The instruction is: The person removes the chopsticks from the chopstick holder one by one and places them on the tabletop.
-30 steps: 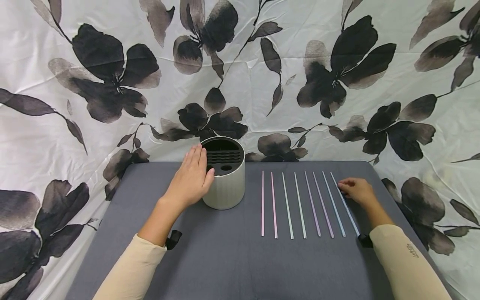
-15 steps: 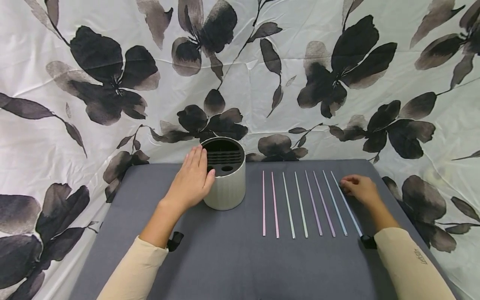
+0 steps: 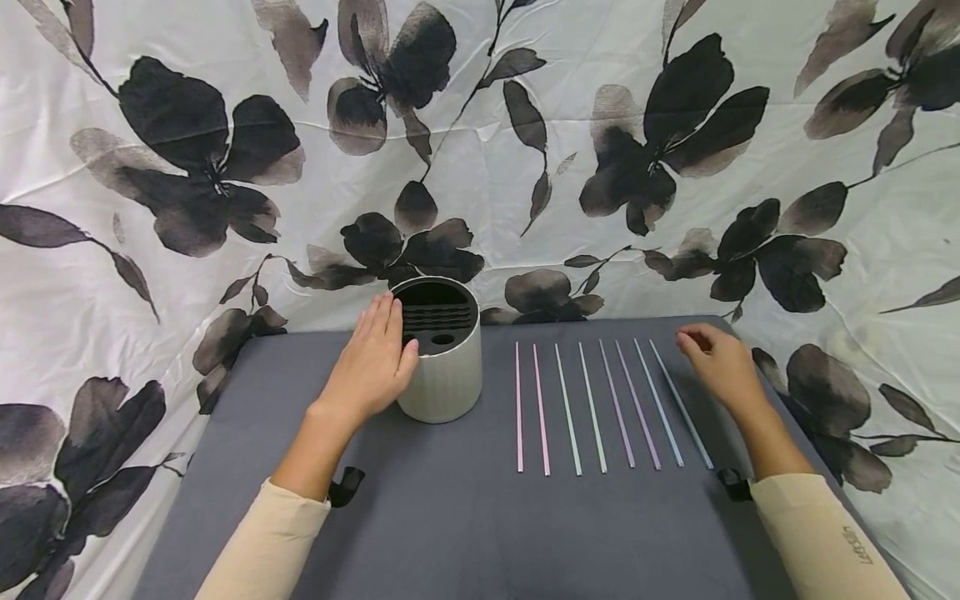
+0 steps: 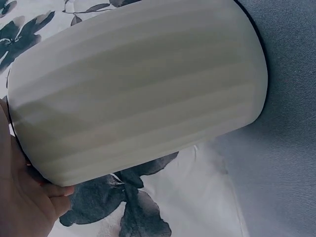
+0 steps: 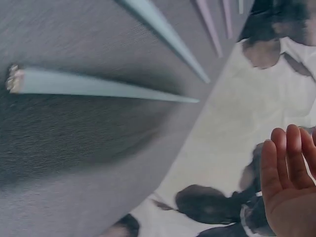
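Observation:
My left hand rests on the left side of a cream, ribbed cylindrical utensil holder, its fingers straight along the rim. In the left wrist view the holder's ribbed wall fills most of the picture. A dark insert with slots and round holes sits inside its top. My right hand hovers just right of the rightmost blue chopstick, fingers loosely bent, holding nothing. That chopstick lies on the cloth in the right wrist view, apart from the hand.
Several chopsticks lie side by side on the grey table, in pink, pale green, purple and blue pairs. Behind the table hangs a white floral cloth.
My right hand has lifted and moved slightly away from the rightmost blue chopstick. The left hand stays on the holder. The whole head view has shifted a little.

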`<state>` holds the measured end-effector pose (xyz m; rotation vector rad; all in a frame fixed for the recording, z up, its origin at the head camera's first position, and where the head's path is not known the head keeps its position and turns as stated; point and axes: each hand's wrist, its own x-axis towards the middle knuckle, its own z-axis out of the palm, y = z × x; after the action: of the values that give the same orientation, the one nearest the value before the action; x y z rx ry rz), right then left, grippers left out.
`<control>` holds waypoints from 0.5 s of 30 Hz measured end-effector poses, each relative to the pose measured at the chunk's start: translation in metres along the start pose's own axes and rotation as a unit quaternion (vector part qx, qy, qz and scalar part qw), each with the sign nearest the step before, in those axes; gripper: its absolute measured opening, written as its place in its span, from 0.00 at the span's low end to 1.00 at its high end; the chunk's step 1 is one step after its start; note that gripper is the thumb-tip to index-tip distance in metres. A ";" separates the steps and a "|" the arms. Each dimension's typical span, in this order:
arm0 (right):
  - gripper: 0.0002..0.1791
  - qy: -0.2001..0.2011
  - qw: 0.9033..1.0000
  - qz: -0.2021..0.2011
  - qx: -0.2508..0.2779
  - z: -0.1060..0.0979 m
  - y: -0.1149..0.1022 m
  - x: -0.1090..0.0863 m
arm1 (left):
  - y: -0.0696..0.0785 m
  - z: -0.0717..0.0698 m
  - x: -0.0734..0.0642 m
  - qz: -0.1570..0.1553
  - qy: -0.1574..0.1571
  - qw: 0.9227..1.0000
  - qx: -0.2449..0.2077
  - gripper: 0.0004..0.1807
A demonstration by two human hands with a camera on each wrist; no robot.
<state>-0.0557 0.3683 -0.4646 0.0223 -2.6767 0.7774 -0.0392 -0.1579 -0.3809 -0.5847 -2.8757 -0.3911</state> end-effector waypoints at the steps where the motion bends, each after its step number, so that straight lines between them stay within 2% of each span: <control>1: 0.16 0.000 1.000 -0.004 0.001 -0.001 -0.005 0.000 | -0.001 0.000 0.000 0.000 0.001 1.000 -0.001 0.38; 12: 0.14 -0.010 0.999 -0.045 0.015 0.003 -0.036 0.004 | -0.004 -0.001 0.001 0.005 0.015 1.000 -0.007 0.38; 15: 0.13 -0.003 0.998 -0.058 0.015 0.007 -0.045 0.004 | -0.008 -0.004 -0.001 0.005 0.016 1.000 -0.009 0.38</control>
<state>-0.0568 0.3269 -0.4452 0.1848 -2.6416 0.7825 -0.0408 -0.1668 -0.3792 -0.5900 -2.8410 -0.4208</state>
